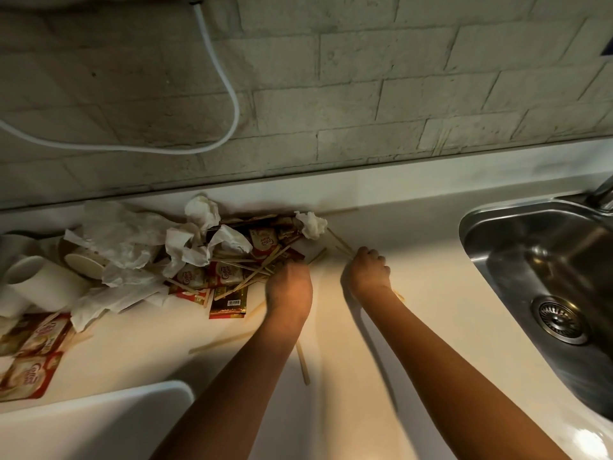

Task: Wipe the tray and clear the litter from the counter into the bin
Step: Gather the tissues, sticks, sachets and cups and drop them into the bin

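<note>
Presently both hands gather litter: left hand (289, 287) fingers curled among stir sticks (255, 277), right hand (368, 272) pinching sticks. Recommend sweeping everything into one pile on the table (431, 277).

To my right, a stainless steel sink (544, 260) is set into the worktop, with its round drain strainer (560, 320) toward its near side. The base of a metal tap (604, 190) rises just behind the sink's far rim. Behind the sink and running well off to its left stands a pale brick wall (331, 78). A white cable (229, 94) loops down that wall, far left of the sink.
</note>
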Motion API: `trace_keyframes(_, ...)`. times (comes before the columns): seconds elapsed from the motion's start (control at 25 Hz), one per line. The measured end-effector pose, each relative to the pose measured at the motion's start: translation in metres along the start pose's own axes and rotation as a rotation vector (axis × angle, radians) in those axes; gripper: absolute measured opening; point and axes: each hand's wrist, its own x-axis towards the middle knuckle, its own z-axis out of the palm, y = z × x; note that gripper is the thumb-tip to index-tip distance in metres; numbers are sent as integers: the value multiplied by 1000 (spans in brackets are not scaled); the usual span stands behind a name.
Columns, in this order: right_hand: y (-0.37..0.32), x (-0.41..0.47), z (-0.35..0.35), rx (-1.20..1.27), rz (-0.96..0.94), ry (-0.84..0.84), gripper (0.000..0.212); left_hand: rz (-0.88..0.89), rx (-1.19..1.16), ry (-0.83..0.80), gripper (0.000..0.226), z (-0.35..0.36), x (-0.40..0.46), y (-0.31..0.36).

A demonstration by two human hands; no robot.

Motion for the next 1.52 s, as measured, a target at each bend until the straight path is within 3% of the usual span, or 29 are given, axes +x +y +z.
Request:
trace_keyframes(0.12, -2, -3, -16, 211, 105, -97, 32, -16, -6, -8, 26, -2, 1, -1)
trace_keyframes(0.24, 2, -8, -25, 225, 121, -171, 37, 5, 11, 0, 30, 2, 1, -1)
trace_keyframes(0.44, 16, -23, -16, 286, 96, -144, 25, 23, 90, 63, 37, 11, -5, 3)
trace_keyframes(0.6, 24, -30, -13, 279, 47, -123, 20, 54, -19, 100, 34, 2, 1, -5)
trace_keyframes(0.8, 36, -37, -24, 488, 68, -207, 13, 142, -298, 122, 27, -24, -3, -18)
trace_keyframes(1.0, 44, -82, -53, 837, 176, -194, 22, 58, -784, 137, 25, -68, -35, -19)
trace_keyframes(1.12, 51, -126, -66, 970, 219, -205, 29, -17, -1092, 7, 24, -88, -68, -20)
trace_keyframes(1.28, 64, -184, -68, 1013, 266, -186, 31, -127, -1540, -283, 27, -96, -121, -19)
trace_keyframes(1.4, 75, -232, -62, 1073, 317, -149, 30, -119, -1602, -479, 32, -87, -169, -20)
trace_keyframes(1.52, 83, -264, -54, 1108, 347, -111, 29, -90, -1594, -561, 30, -76, -201, -17)
